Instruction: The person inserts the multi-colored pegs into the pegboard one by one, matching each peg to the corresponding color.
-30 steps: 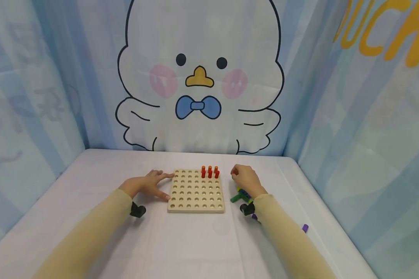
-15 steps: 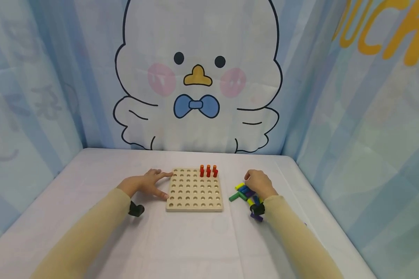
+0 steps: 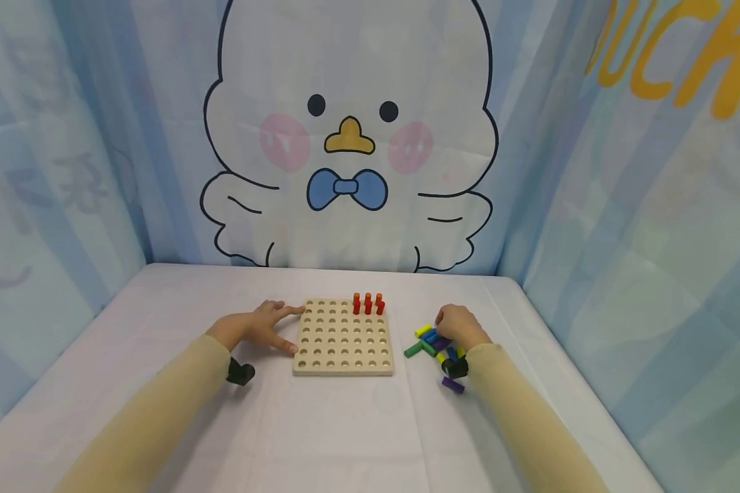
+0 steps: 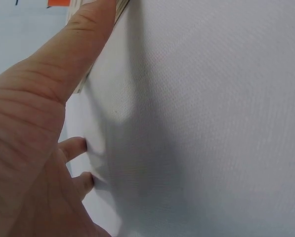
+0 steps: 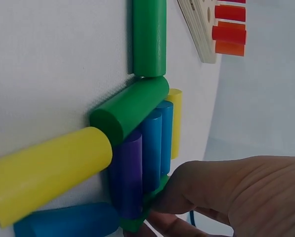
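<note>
One pegboard [image 3: 338, 346] is lying between one left hand [image 3: 259, 324] at nine o'clock, fingers spreading and touching it, and one right hand [image 3: 461, 325] at three, pinching one green peg [image 5: 136, 223]. Six pegs [image 3: 368, 308] are standing at the board's one o'clock.

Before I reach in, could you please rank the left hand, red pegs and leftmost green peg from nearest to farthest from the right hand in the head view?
1. Leftmost green peg: lying just left.
2. Red pegs: farther left, upright in the pegboard.
3. Left hand: at the pegboard's left edge.
</note>
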The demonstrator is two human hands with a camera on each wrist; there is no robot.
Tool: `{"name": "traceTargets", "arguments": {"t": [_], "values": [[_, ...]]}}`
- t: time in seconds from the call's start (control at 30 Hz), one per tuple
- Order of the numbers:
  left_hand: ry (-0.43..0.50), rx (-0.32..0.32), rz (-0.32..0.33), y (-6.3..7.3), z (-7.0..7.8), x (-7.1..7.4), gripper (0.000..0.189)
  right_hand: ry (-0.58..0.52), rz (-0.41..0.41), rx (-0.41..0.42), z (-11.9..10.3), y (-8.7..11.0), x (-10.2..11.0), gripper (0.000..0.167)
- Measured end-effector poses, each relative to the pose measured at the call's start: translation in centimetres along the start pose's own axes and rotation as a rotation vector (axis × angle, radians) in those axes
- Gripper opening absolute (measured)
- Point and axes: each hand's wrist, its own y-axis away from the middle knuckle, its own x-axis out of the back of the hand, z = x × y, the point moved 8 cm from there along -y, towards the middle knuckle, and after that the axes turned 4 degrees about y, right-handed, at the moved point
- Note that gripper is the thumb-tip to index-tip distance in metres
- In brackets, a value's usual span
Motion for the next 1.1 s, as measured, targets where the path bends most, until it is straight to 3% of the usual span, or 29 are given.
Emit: {"name": "traceTargets", "arguments": {"t": [0.43,0.73,1.1], "values": [[0.011,0.012,0.001,-0.3,-0.5,-0.2,0.106,0.017,-0.013,0.021,-0.7,-0.1,-0.4,0.022],[0.005,0.003,0.003,0.0,-0.1,-0.3,0.105,-0.037,-0.006,-0.016,-0.2,-0.8,-1.3,0.023],[-0.002,0.016,0.014,-0.1,-0.2,-0.1,0.105,-0.06,0.114,0.032,-1.0,-1.1,0.0,0.018]]}}
